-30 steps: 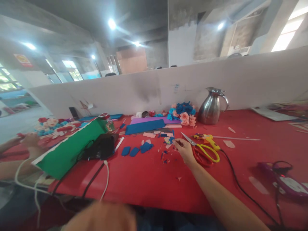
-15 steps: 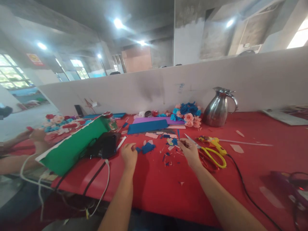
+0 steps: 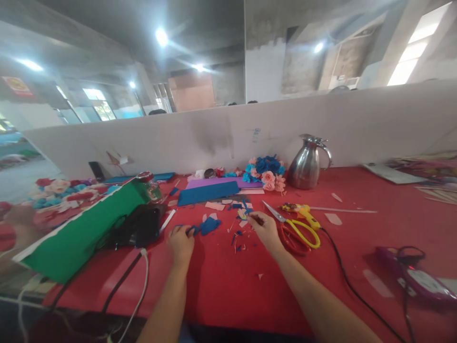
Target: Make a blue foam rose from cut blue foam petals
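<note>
Where the left hand rested, in the left half of the red tabletop, its bent fingers covered a small blue piece, though whether they gripped it could not be told. Just right of those fingertips sat the blue pile, its long axis slanting rightward toward the far edge, the left hand being nearer to it. Farther right, the right hand pinched a narrow blue strip that pointed from its fingertips toward the far edge, scissors lying just beside that hand.
</note>
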Motion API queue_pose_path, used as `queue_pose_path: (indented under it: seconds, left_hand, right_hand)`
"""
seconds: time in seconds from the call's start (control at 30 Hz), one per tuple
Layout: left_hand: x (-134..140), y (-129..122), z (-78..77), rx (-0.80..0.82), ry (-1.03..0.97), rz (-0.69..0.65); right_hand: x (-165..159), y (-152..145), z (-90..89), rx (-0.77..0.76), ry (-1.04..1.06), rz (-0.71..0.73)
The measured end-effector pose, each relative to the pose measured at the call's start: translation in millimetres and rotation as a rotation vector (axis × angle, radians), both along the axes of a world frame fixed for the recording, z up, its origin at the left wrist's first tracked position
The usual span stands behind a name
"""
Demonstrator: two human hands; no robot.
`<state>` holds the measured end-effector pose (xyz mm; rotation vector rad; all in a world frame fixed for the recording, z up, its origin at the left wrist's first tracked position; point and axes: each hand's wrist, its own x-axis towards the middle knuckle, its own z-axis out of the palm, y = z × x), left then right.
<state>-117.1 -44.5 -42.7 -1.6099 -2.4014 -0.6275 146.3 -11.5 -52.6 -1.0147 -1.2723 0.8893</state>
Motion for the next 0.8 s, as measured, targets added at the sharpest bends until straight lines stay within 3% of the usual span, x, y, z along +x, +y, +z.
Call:
queue_pose_path:
  seconds: [0.53,0.8]
  left_hand:
    - [-7.4,2.0,-8.9,0.065,-0.126,-0.031]
    - [-11.7,4.8,-18.3,0.150,-0.250,-0.025]
  right_hand:
    - [0.3,-6.6,-5.7,0.182,-0.284,-0.073]
    - [1.7,-8.4,-7.1,0.161,-0.312,-0.084]
